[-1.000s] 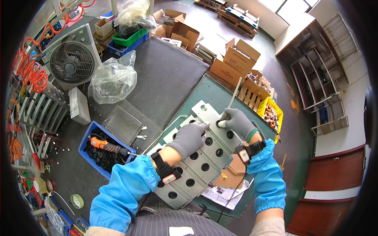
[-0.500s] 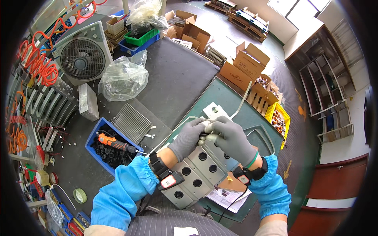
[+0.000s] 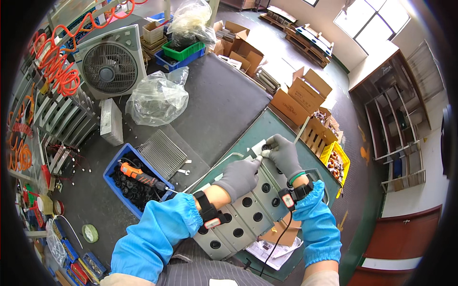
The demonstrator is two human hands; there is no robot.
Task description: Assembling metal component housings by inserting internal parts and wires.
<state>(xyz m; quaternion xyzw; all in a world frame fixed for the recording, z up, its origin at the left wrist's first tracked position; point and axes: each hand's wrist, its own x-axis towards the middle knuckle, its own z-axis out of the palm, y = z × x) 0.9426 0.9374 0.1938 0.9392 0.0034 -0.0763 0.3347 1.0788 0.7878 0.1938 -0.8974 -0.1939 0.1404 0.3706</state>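
A long grey metal plate with two rows of round black holes lies on a green bench top in front of me. Both hands wear grey gloves and blue sleeves. My left hand rests on the plate's far part, its fingertips pinched at a small white piece. My right hand curls over the plate's far end, fingertips meeting the left hand's at that same piece. What the piece is cannot be made out. Each wrist carries a black strap with a small device.
A blue bin of black parts with an orange tool sits left. Behind it lie a finned metal block, a clear plastic bag, a fan and cardboard boxes. Papers lie under the plate.
My hands have moved from the plate's middle to its far end and come together. The plate sits turned, and the view has shifted.
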